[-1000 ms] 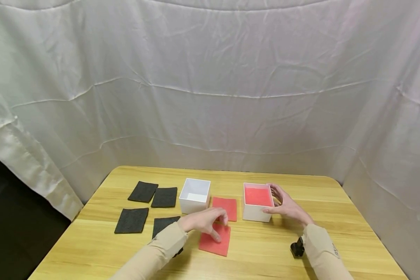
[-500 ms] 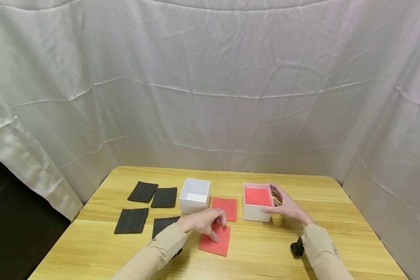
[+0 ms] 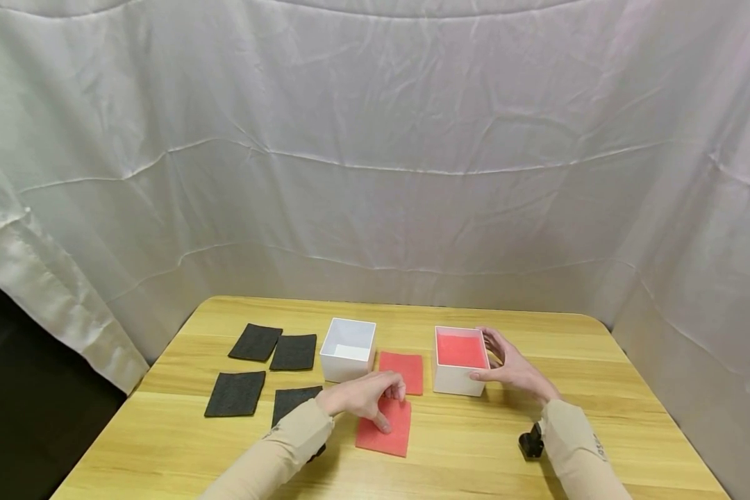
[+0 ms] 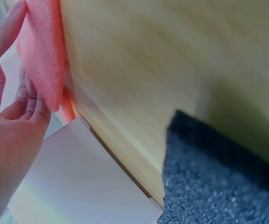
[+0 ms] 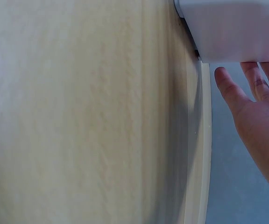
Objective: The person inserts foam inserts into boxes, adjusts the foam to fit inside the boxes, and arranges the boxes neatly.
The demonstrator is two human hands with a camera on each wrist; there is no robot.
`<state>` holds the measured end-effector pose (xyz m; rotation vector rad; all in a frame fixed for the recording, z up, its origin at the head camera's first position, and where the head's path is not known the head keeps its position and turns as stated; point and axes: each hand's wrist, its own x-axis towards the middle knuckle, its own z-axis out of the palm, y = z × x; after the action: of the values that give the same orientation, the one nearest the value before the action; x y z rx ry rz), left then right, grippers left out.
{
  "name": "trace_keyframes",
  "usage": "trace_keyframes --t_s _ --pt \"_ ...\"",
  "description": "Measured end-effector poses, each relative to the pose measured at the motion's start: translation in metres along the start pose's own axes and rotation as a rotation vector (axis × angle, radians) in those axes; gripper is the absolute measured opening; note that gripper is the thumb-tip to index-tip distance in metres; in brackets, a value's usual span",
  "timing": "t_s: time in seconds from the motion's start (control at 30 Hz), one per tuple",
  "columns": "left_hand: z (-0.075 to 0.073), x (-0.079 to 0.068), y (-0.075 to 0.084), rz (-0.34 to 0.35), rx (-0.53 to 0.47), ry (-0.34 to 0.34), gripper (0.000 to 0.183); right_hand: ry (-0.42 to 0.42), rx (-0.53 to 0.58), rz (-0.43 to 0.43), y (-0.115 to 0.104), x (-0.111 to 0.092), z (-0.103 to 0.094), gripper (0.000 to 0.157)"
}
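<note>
Left hand [image 3: 367, 397] has thumb and curled fingers on the near red pad [image 3: 389, 439], looks like a pinch; pad lies on the desk [image 3: 462, 451]. Right hand [image 3: 514, 368] grips the right white box [image 3: 455, 380] by its right side, thumb at the front, fingers toward the back. Status: red foam [image 3: 460, 351] sits inside that box; can't tell how many layers. Far red pad [image 3: 407, 371] is loose on the desk between the boxes. Left white box [image 3: 340, 369] shows a bare floor; four black pads [image 3: 235, 394] lie flat left of it, one partly behind the sleeve [image 3: 306, 425]. My read: red pads part boxed, two left; black ones not started, if they count.
</note>
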<state>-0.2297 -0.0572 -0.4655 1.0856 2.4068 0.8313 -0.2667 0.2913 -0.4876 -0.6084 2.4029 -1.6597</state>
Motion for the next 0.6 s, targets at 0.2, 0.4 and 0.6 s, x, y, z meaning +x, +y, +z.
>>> trace_keyframes --t_s 0.2,0.4,0.6 --pt "0.0008 0.0003 0.0005 0.012 -0.019 0.007 0.051 0.002 0.000 0.002 -0.0004 -0.0001 0.0003 0.097" --pt "-0.0004 -0.0017 0.0011 0.025 -0.046 0.021 0.048 -0.004 0.008 -0.002 -0.0014 0.0000 -0.0002 0.098" --pt "-0.0080 -0.0068 0.0039 0.017 -0.153 0.062 0.049 -0.003 0.001 0.001 -0.0026 -0.0005 0.0002 0.097"
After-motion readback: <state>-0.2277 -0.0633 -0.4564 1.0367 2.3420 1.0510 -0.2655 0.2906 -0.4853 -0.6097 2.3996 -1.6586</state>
